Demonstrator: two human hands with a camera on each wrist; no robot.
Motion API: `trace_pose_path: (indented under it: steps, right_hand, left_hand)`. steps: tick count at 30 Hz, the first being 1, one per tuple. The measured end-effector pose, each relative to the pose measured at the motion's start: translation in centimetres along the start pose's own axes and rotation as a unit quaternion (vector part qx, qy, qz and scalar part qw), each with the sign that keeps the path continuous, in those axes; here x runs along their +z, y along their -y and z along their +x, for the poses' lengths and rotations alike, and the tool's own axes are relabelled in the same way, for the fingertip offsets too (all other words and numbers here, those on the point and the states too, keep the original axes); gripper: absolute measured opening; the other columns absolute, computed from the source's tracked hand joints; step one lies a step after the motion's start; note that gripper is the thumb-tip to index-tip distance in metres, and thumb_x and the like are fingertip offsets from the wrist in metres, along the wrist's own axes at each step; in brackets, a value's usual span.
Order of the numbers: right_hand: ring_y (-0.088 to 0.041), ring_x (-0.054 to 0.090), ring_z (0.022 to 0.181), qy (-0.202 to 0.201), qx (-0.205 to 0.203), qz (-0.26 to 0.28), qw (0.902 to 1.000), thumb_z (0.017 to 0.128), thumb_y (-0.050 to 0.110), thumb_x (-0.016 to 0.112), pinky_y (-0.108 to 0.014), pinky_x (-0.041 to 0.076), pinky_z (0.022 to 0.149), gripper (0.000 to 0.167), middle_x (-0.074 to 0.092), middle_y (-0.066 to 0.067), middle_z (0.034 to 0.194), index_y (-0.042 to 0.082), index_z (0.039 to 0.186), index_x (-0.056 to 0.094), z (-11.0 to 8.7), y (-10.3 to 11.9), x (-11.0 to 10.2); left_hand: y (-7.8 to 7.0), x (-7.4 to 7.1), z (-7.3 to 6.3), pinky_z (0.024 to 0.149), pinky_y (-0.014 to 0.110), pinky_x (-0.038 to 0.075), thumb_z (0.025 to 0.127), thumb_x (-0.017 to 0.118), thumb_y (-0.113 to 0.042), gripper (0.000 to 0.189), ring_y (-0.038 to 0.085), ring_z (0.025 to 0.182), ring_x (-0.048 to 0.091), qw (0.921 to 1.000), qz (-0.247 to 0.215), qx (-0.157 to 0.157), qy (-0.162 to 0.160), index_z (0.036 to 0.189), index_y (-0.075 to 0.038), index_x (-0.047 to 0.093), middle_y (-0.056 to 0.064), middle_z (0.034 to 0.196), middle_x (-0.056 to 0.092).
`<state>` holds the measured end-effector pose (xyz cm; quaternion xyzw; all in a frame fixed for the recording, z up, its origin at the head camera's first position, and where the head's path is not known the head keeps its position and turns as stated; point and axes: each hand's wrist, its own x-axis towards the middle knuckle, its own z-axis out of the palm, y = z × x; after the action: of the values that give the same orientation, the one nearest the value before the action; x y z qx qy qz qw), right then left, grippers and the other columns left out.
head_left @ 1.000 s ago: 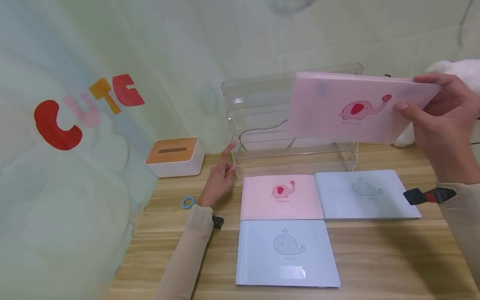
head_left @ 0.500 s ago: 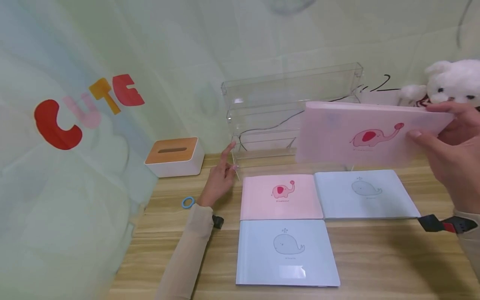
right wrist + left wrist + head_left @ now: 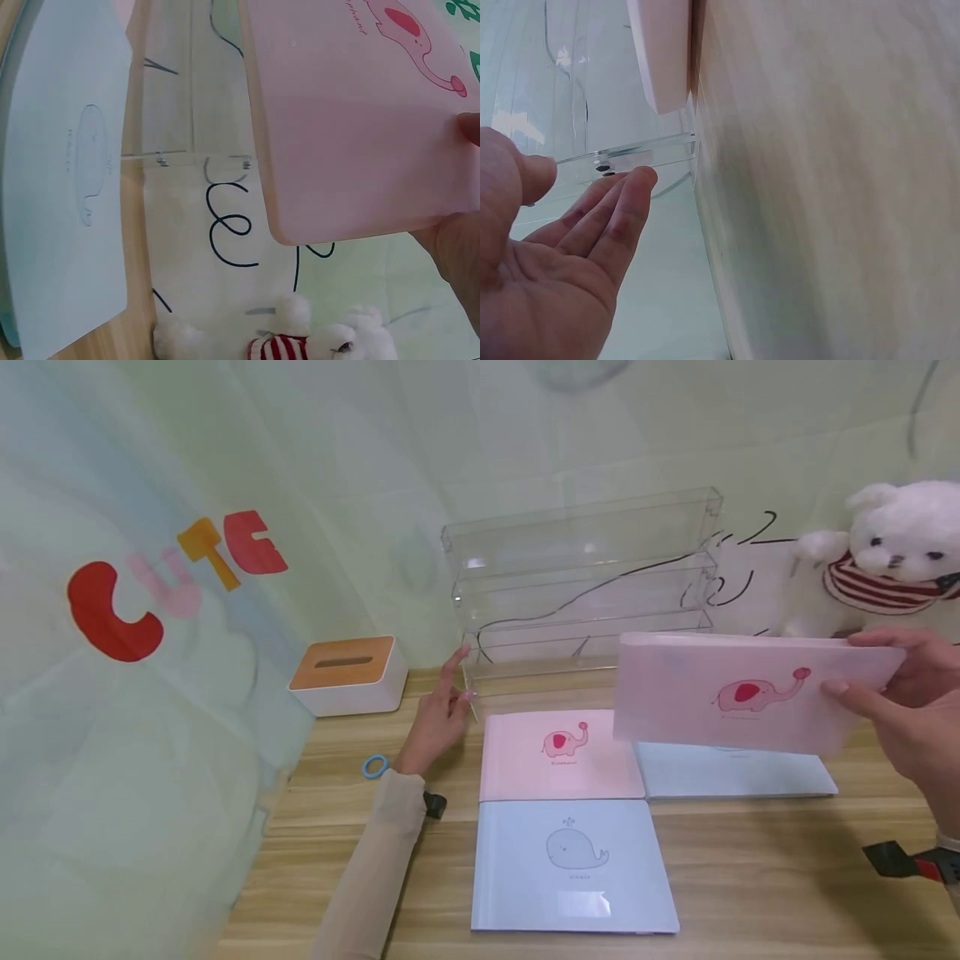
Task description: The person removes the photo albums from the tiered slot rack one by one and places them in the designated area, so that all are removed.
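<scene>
My right hand (image 3: 911, 693) grips the right end of a pink elephant book (image 3: 738, 693), thumb on its cover. The book is raised and tilted, overlapping a blue whale book (image 3: 742, 772) in the head view. Against the left side of a clear acrylic rack (image 3: 585, 539), my left hand (image 3: 438, 714) rests with its index finger extended. In the left wrist view its fingers (image 3: 622, 217) are fairly straight beside the clear side panel (image 3: 630, 154). Another pink elephant book (image 3: 562, 768) and a second whale book (image 3: 577, 864) lie flat before the rack.
A white tissue box (image 3: 348, 681) with a wooden lid stands left of the rack. Near my left wrist lies a blue ring (image 3: 375, 767). A white plush bear (image 3: 892, 556) sits at the back right, and a printed curtain (image 3: 337, 468) hangs behind.
My right hand has lowered the pink elephant book and shifted it slightly right, uncovering the rack's upper right part and the bear. My left hand stays at the rack's side.
</scene>
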<state>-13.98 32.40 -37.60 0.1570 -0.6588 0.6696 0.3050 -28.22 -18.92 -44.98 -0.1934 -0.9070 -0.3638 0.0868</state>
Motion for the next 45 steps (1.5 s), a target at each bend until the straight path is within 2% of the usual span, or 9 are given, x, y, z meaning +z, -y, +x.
trace_pose_path:
  steps: [2,8,14,17,24,32,35,40,45]
  right_hand:
    - [-0.010,0.070,0.109,-0.003,0.014,-0.016,0.9998,0.088,-0.031,0.059,-0.008,0.051,0.097,0.051,0.078,0.002,0.124,-0.009,0.133,0.065,-0.7,-0.3,-0.4]
    - [-0.011,0.073,0.105,0.019,0.009,0.037,0.9991,0.083,-0.038,0.051,-0.010,0.052,0.095,0.053,0.080,-0.001,0.116,-0.015,0.129,0.063,-2.2,-1.3,-1.4]
    - [-0.007,0.072,0.104,0.002,0.047,0.022,0.9986,0.085,-0.036,0.053,-0.008,0.050,0.095,0.052,0.080,0.003,0.115,-0.010,0.129,0.065,-3.5,-1.9,-1.9]
    - [-0.005,0.073,0.100,-0.001,0.062,0.021,0.9979,0.085,-0.036,0.054,-0.007,0.051,0.091,0.051,0.081,0.004,0.112,-0.009,0.126,0.066,-4.0,-2.1,-2.2]
    - [-0.006,0.073,0.097,0.010,0.070,0.051,0.9962,0.082,-0.039,0.052,-0.010,0.053,0.086,0.054,0.081,0.002,0.110,-0.008,0.122,0.068,-4.8,-2.8,-3.2]
    - [-0.007,0.073,0.098,0.022,0.072,0.073,0.9945,0.080,-0.042,0.047,-0.013,0.051,0.086,0.059,0.081,0.000,0.111,-0.005,0.121,0.068,-5.6,-3.7,-4.1]
    - [-0.005,0.072,0.099,0.030,0.080,0.052,0.9950,0.081,-0.040,0.047,-0.011,0.050,0.086,0.060,0.080,0.003,0.112,-0.003,0.123,0.069,-6.0,-3.9,-4.6]
    - [0.002,0.068,0.103,0.043,0.108,-0.014,0.9932,0.087,-0.035,0.051,-0.005,0.046,0.089,0.061,0.078,0.013,0.115,0.008,0.126,0.069,-6.8,-4.1,-5.3]
    - [0.001,0.064,0.102,0.049,0.140,-0.025,0.9887,0.090,-0.032,0.053,-0.007,0.043,0.086,0.059,0.076,0.015,0.116,0.009,0.129,0.070,-7.2,-4.2,-5.6]
  left_hand:
    - [0.0,0.0,0.0,0.066,0.035,0.048,0.112,0.056,-0.015,0.077,0.017,0.065,0.049,1.0000,0.001,0.000,0.000,0.168,-0.051,0.016,0.010,0.080,0.062]
    - [0.1,0.1,0.0,0.067,0.034,0.048,0.112,0.056,-0.014,0.078,0.017,0.065,0.049,1.0000,0.005,0.000,0.002,0.168,-0.051,0.016,0.008,0.079,0.061]
    - [0.1,0.0,-0.3,0.067,0.035,0.047,0.112,0.056,-0.016,0.078,0.018,0.065,0.048,0.9999,-0.001,-0.014,0.004,0.167,-0.053,0.016,0.009,0.080,0.061]
    - [0.1,-0.1,-0.3,0.067,0.035,0.047,0.112,0.057,-0.016,0.078,0.018,0.065,0.047,0.9999,-0.002,-0.013,0.002,0.167,-0.053,0.016,0.008,0.079,0.060]
    - [0.3,-0.1,-0.2,0.065,0.034,0.045,0.112,0.057,-0.015,0.077,0.016,0.064,0.045,1.0000,-0.002,-0.006,-0.003,0.167,-0.052,0.018,0.007,0.077,0.058]
    - [0.1,0.0,-0.2,0.067,0.035,0.048,0.112,0.057,-0.015,0.079,0.018,0.066,0.049,0.9999,-0.003,-0.010,0.001,0.167,-0.054,0.016,0.010,0.085,0.066]
    - [0.1,0.0,-0.1,0.067,0.035,0.048,0.112,0.057,-0.016,0.079,0.018,0.066,0.050,1.0000,-0.005,-0.008,0.000,0.167,-0.055,0.016,0.010,0.085,0.066]
    - [0.2,0.1,0.0,0.067,0.035,0.049,0.112,0.057,-0.015,0.079,0.018,0.066,0.051,1.0000,-0.006,-0.005,-0.002,0.166,-0.055,0.016,0.011,0.087,0.068]
    - [0.1,0.0,-0.1,0.068,0.035,0.049,0.112,0.057,-0.017,0.079,0.019,0.067,0.050,0.9999,-0.008,-0.008,0.002,0.166,-0.057,0.015,0.011,0.087,0.067]
